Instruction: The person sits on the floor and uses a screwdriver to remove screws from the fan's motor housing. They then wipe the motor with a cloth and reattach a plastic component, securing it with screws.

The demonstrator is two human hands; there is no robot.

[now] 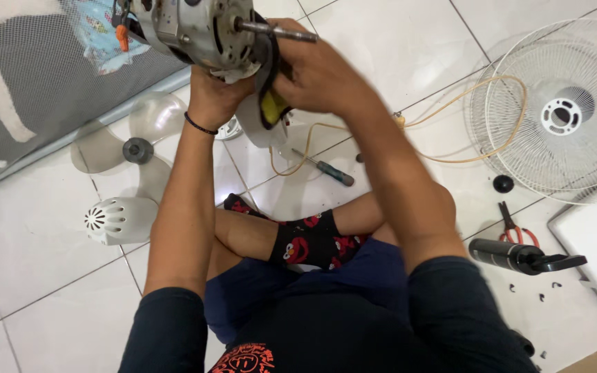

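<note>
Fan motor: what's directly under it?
Under the fan motor, the left hand supports it from below; the right hand grips beside the shaft. A white housing piece shows beneath. The hands cover the motor's underside.

The person wears a black short-sleeved shirt [354, 324] with a red print low on the chest, and dark blue shorts [298, 283]. A thin black band [200, 127] circles the left wrist. The socks [312, 242] are black — patterned with a red cartoon face.
</note>
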